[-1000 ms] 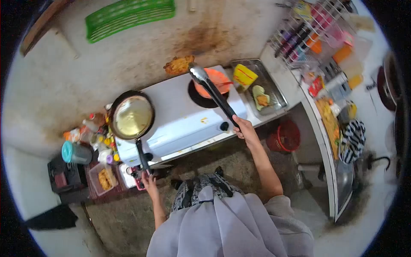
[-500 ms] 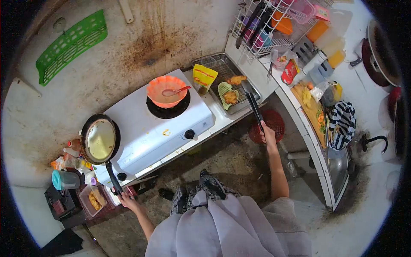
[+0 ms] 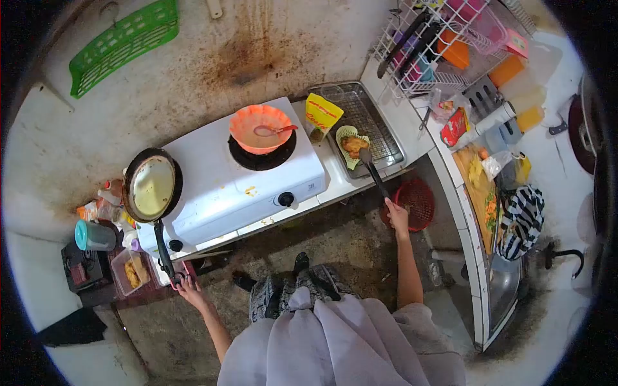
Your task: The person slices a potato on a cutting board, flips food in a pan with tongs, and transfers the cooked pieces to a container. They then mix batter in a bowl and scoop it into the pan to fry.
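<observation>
My right hand (image 3: 397, 220) is closed on the dark handle of a pair of tongs (image 3: 376, 179). The tip of the tongs touches golden fried food (image 3: 353, 147) in a pale green leaf-shaped strainer (image 3: 344, 157), which sits on a wire-racked metal tray (image 3: 386, 138). At the lower left, my left hand (image 3: 190, 291) is at the end of the handle of a frying pan (image 3: 152, 186) with yellowish oil in it; its fingers look closed around the handle end. An orange bowl (image 3: 248, 122) with a red spoon (image 3: 273, 130) stands on the right burner.
The white stove (image 3: 212, 186) lies between my hands. Beside the tray stands a yellow packet (image 3: 322, 113). A dish rack (image 3: 444, 51), a cutting board (image 3: 476, 183) and a striped cloth (image 3: 521, 222) are on the right. Food fills a plastic box (image 3: 132, 270) at the left.
The tongs have moved left and down, and the fried piece that was at their tip is now in the strainer area. The view has shifted slightly. My left hand stays at the pan handle.
</observation>
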`<state>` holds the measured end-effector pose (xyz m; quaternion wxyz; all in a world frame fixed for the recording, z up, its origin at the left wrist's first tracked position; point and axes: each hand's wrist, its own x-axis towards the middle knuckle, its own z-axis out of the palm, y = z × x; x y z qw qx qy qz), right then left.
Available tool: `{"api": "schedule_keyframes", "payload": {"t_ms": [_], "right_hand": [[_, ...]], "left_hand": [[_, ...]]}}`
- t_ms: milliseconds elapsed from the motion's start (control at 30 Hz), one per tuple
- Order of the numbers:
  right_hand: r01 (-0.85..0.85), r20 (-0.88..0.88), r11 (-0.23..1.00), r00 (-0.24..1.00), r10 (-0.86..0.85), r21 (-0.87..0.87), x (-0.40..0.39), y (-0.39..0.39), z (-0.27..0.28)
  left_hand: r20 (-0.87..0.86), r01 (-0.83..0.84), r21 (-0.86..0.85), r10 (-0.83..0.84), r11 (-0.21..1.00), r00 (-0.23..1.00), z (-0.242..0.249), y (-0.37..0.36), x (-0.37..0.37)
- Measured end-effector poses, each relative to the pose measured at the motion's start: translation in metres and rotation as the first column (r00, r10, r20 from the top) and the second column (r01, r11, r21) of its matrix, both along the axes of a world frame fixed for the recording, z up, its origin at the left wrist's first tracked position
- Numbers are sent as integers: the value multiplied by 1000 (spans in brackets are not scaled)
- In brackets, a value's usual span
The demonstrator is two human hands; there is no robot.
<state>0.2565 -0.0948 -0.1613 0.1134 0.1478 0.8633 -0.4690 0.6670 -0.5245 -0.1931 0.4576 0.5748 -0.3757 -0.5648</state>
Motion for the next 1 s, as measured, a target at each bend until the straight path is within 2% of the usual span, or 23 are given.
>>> {"api": "schedule_keyframes", "payload": {"t_ms": [33,67,100,167,200,233,300,367,433,500,567,633,700,767,833,867,933,1000], "right_hand": [[-30,-53,999,998,32,39,4,1,6],[-107,12,981,994,107,161,3,4,16],[-113,16,981,994,112,161,7,5,23],[-71,-143,933,981,130,354,13,5,34],[-98,-157,882,969,189,460,13,7,38],[-101,-157,883,969,193,459,18,8,40],[6,-138,833,987,84,553,46,-22,101],[16,-165,850,983,83,526,57,-23,102],[61,-326,918,942,78,393,60,-22,89],[33,-307,946,949,72,323,64,-34,87],[1,-281,968,957,71,250,70,-58,87],[-96,-298,995,950,92,2,75,-99,92],[-252,-346,956,919,188,-150,74,-139,92],[-181,-334,972,935,123,-148,66,-171,68],[-265,-310,918,935,171,-294,72,-201,94],[-235,-283,911,949,140,-339,72,-211,98],[-256,-339,911,930,141,-324,62,-219,84],[-304,-392,898,904,168,-317,58,-218,93]], "left_hand": [[-3,9,-1,-9,1000,1000,6,1,-2],[-28,-10,25,11,1000,1000,12,2,-3],[-24,-16,25,17,1000,1000,9,-2,2],[28,-34,15,33,999,999,3,-13,8],[-13,-22,-38,22,999,1000,3,-15,10],[-13,-26,-39,26,999,1000,2,-17,12],[-56,-47,-52,45,998,997,3,-23,16],[-69,-50,-54,46,997,997,5,-31,22],[-3,-65,101,66,993,998,24,-27,16],[-42,-48,117,53,992,998,-3,-21,27],[-183,152,194,-116,969,976,-42,-23,38],[-215,263,276,-208,924,954,-27,3,23],[-351,451,297,-343,842,871,-29,15,10],[-179,665,235,-641,709,747,32,35,-21],[-235,797,217,-762,564,603,25,37,-41],[-229,849,175,-818,499,528,23,39,-50],[-213,927,115,-903,357,374,45,41,-78],[-148,946,72,-934,317,324,54,37,-116]]}}
